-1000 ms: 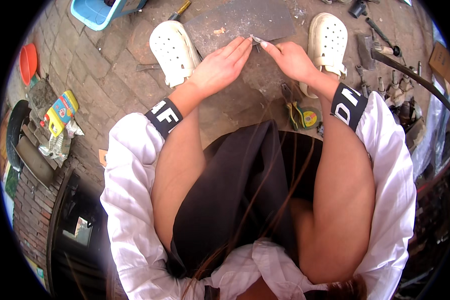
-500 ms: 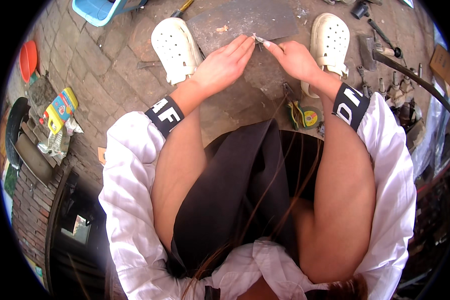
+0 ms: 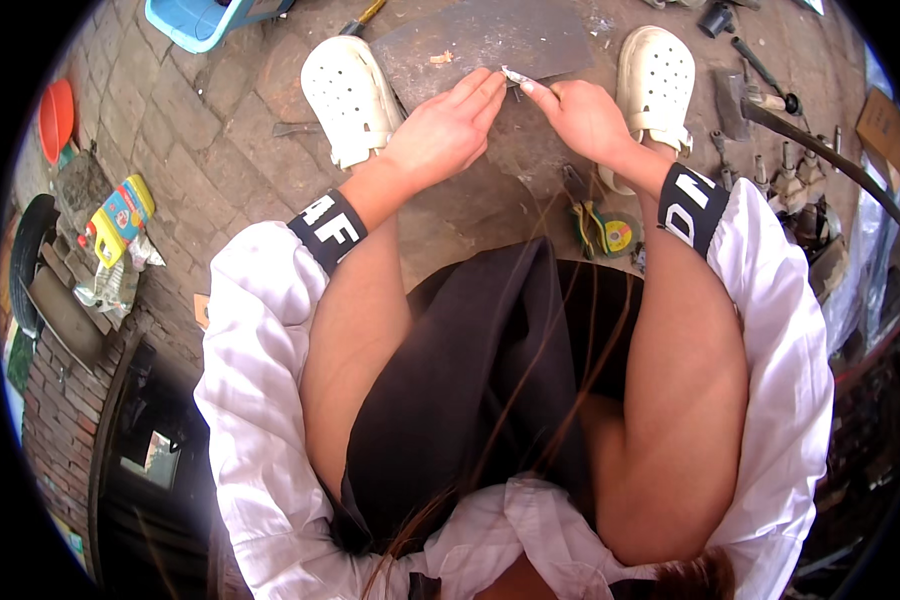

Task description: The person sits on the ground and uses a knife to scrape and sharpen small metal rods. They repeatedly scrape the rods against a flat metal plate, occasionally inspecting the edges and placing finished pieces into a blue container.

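Note:
Both of my hands meet over the ground between my feet. My right hand (image 3: 588,120) pinches a small, slender whitish piece (image 3: 515,76) between thumb and fingers; its exact kind is too small to tell. Close against its left end are the fingertips of my left hand (image 3: 444,130), whose fingers are pressed together. Whatever that hand grips, if anything, is hidden behind the fingers. Just beyond the hands a flat dark metal sheet (image 3: 540,38) lies on the ground, with a small orange-brown scrap (image 3: 441,58) on it.
My cream clogs (image 3: 342,90) flank the hands. Yellow-green-handled pliers (image 3: 588,228) and a round yellow disc (image 3: 618,236) lie by my right leg. A hammer (image 3: 732,105) and metal parts (image 3: 790,185) sit at right. A blue basin (image 3: 198,28), red scoop (image 3: 56,120) and yellow bottle (image 3: 120,215) are left.
The whitish piece has shifted slightly left and up, and more of it shows between the hands. My right hand has moved a little left; my left hand is nearly still.

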`<state>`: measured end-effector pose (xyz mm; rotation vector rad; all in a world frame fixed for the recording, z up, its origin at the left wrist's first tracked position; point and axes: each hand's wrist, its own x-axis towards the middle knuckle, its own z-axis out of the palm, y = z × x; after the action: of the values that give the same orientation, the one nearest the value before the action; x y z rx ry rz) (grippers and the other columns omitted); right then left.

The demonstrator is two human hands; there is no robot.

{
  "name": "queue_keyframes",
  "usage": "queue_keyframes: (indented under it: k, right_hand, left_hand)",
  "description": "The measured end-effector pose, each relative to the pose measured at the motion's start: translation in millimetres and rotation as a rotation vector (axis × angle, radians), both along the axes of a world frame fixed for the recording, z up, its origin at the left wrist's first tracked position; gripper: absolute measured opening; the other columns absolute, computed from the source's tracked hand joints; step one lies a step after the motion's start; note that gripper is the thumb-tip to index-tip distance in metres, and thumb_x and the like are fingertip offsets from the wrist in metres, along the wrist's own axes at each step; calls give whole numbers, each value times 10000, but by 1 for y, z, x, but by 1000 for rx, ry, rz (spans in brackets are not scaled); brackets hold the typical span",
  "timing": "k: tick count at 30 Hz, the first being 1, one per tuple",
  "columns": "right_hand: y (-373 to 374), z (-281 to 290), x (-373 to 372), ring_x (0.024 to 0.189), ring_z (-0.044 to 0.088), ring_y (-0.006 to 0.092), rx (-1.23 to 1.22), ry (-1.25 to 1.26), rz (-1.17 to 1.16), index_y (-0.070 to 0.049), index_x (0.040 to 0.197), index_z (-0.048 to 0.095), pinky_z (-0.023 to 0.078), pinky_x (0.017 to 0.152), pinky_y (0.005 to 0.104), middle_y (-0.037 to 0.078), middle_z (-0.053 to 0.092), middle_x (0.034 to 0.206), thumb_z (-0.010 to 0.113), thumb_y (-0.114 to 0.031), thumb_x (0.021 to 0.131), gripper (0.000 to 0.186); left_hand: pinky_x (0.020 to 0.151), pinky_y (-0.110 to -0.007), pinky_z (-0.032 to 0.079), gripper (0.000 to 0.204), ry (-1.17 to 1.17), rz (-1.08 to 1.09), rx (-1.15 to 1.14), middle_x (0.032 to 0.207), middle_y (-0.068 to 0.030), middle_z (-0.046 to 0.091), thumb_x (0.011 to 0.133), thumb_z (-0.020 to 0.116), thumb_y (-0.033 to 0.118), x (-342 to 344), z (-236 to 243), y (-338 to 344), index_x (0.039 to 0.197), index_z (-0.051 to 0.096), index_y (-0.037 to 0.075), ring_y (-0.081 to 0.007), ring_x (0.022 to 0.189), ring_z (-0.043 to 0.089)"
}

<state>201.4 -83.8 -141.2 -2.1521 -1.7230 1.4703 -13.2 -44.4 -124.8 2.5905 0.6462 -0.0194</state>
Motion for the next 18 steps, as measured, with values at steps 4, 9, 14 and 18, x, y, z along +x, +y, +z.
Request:
queue_keyframes:
  k: [4, 9, 14, 18]
  right_hand:
    - [4, 3, -2, 692, 586, 424, 4, 14, -58, 52, 704, 614, 470, 665, 456, 249, 588, 668, 467, -538, 931, 649]
    - [5, -11, 5, 576, 527, 350, -56, 140, -151, 72, 700, 592, 455, 623, 417, 217, 535, 589, 467, -536, 937, 664]
    - [1, -1, 7, 535, 422, 278, -69, 182, -94, 104, 689, 548, 429, 586, 407, 195, 468, 543, 474, -536, 937, 691]
    - [2, 3, 6, 634, 577, 383, -138, 180, -75, 67, 649, 594, 470, 658, 437, 218, 573, 603, 430, -566, 931, 712]
  left_hand:
    - [959, -346, 471, 546, -5, -2, 6, 1361, -132, 455, 767, 617, 95, 2, 1, 0, 1275, 480, -53, -274, 1279, 427]
    - [955, -350, 474, 553, 28, 1, -15, 1371, -133, 445, 767, 616, 93, 0, 2, 1, 1281, 475, -52, -276, 1284, 423]
    - [952, -349, 475, 557, 4, -16, -2, 1378, -135, 441, 767, 615, 93, -1, 1, 1, 1287, 472, -50, -273, 1289, 419]
    - [955, -345, 472, 558, 8, -8, -15, 1379, -134, 439, 769, 611, 97, 0, 1, 1, 1290, 470, -48, -269, 1289, 420]
